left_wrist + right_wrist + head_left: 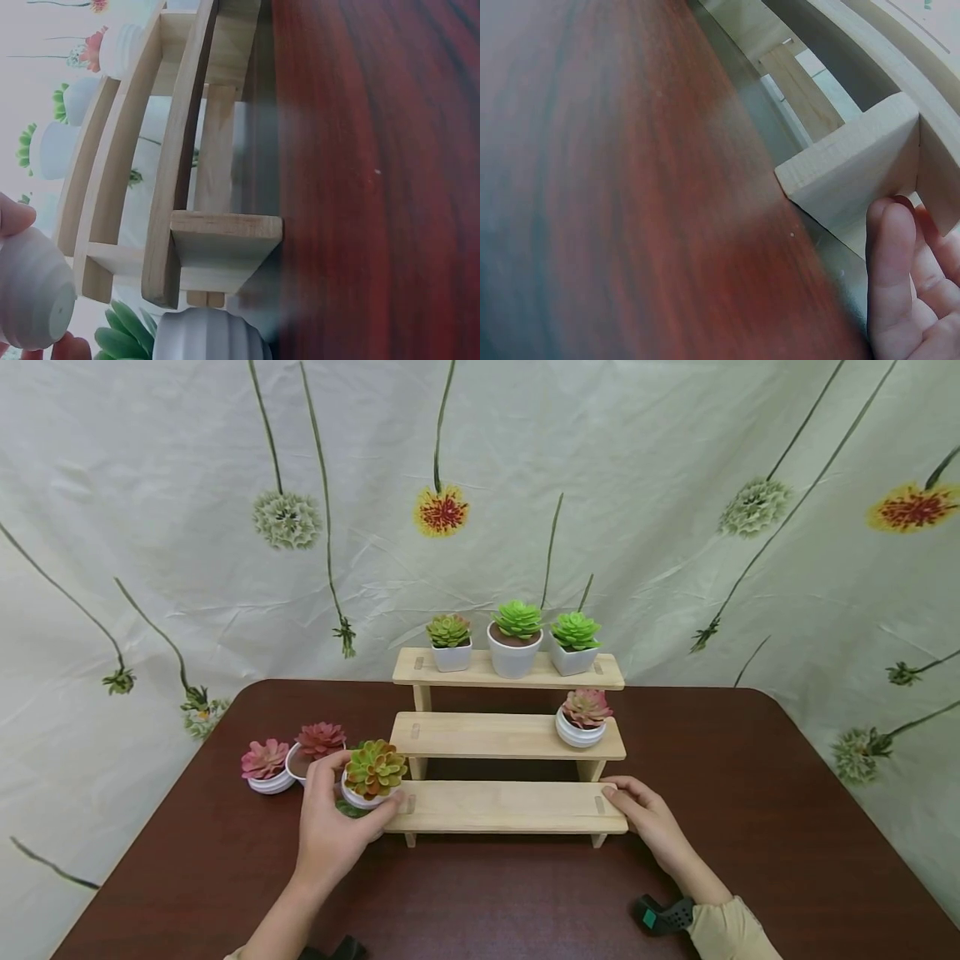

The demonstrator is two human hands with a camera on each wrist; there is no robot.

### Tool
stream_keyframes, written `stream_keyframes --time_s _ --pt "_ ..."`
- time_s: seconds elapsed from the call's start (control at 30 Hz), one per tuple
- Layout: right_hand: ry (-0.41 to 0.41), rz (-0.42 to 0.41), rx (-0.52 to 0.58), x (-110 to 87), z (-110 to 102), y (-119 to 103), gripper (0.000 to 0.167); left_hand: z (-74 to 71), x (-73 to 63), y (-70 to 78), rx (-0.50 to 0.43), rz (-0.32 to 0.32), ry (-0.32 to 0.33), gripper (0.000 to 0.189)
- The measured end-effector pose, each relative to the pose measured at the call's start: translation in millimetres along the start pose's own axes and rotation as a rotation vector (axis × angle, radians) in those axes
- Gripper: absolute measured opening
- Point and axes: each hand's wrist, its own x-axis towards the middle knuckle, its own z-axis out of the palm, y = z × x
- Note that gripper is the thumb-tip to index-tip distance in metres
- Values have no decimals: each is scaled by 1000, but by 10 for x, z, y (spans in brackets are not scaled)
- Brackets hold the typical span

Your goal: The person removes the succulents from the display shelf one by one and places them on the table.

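My left hand (333,827) holds a potted succulent (375,770), yellow-green with reddish edges, between thumb and fingers by its white pot. It is raised beside the left end of a three-step wooden stand (510,806). The left wrist view shows the base of this white pot (36,289) off the table. My right hand (656,827) grips the right end of the stand's lowest step. In the right wrist view, its fingers (892,247) lie against the end by the leg. Below the held pot, another green plant in a white ribbed pot (206,335) stands on the table, mostly hidden from above.
On the top step stand three green succulents in white pots, including a middle one (514,652). A pink succulent (581,720) sits at the middle step's right end. Two reddish potted succulents, one pink (266,764), stand left on the dark table (480,902). A flowered cloth (637,460) hangs behind.
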Motion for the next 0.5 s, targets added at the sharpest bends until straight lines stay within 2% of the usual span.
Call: stream_keyframes --time_s 0.37,0.5 --pt "7 -1 -19 6 -1 -15 41 -91 -61 -68 11 25 56 69" --pt "2 1 -18 3 1 -14 42 -113 -72 -92 8 20 55 69"
